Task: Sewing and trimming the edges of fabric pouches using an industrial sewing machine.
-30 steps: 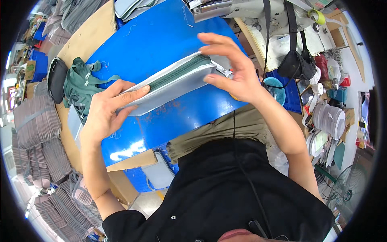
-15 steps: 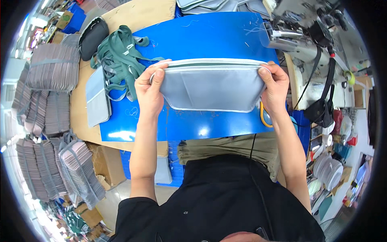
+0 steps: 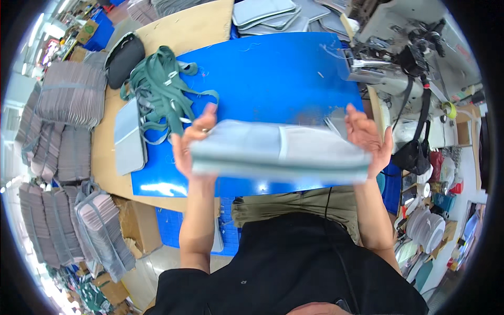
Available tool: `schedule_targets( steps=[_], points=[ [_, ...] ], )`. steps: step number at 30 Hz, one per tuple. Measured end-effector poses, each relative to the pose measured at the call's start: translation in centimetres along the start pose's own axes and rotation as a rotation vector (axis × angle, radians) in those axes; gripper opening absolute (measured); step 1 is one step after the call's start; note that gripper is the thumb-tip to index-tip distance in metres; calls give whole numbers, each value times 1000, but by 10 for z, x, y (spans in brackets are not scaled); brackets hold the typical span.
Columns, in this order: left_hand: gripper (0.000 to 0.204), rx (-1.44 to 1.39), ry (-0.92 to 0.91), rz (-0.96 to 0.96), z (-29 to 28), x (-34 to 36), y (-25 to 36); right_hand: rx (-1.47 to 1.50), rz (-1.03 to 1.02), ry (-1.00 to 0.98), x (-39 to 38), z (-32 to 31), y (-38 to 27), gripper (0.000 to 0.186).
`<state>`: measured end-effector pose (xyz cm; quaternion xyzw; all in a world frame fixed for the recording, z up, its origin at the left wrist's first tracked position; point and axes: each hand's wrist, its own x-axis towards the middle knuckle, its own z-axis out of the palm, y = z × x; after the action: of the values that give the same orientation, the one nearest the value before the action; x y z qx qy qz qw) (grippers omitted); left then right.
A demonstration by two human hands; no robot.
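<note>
A flat grey fabric pouch (image 3: 247,142) with pale piping and a green band along its near edge is held up between my two hands over the blue tabletop; it is smeared by motion. My left hand (image 3: 193,142) is at its left end, fingers pointing up and partly curled, a ring on one finger. At the other end my right hand (image 3: 371,142) has its palm turned up and fingers spread, the pouch's corner against the palm. Beyond the left hand lies a tangle of green straps (image 3: 163,89).
A blue sheet (image 3: 273,68) covers the worktable. Left of it lie another grey pouch (image 3: 130,139) and a dark case (image 3: 125,59). Bundled grey stacks (image 3: 71,94) stand farther left. Pouches (image 3: 268,13) are piled at the back; a sewing machine (image 3: 388,63) stands at the right.
The pouch has tipped over and come nearer to me, showing another face with a vertical pale strip. My fingers have loosened from a thumb pinch and stretched out. Orange-handled scissors are now hidden.
</note>
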<state>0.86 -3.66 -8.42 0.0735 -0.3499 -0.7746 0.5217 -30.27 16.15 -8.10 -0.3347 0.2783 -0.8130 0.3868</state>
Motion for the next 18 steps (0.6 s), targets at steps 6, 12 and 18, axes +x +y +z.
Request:
schedule_targets(
  steps=[6, 12, 18],
  points=[
    [81, 357, 63, -320, 14, 13, 2, -277, 406, 389, -5, 22, 12, 67],
    [95, 578, -162, -189, 26, 16, 23, -456, 91, 192, -10, 24, -3, 70],
    [37, 800, -146, -6, 11, 20, 17, -470, 2, 170, -22, 16, 5, 35]
  ],
)
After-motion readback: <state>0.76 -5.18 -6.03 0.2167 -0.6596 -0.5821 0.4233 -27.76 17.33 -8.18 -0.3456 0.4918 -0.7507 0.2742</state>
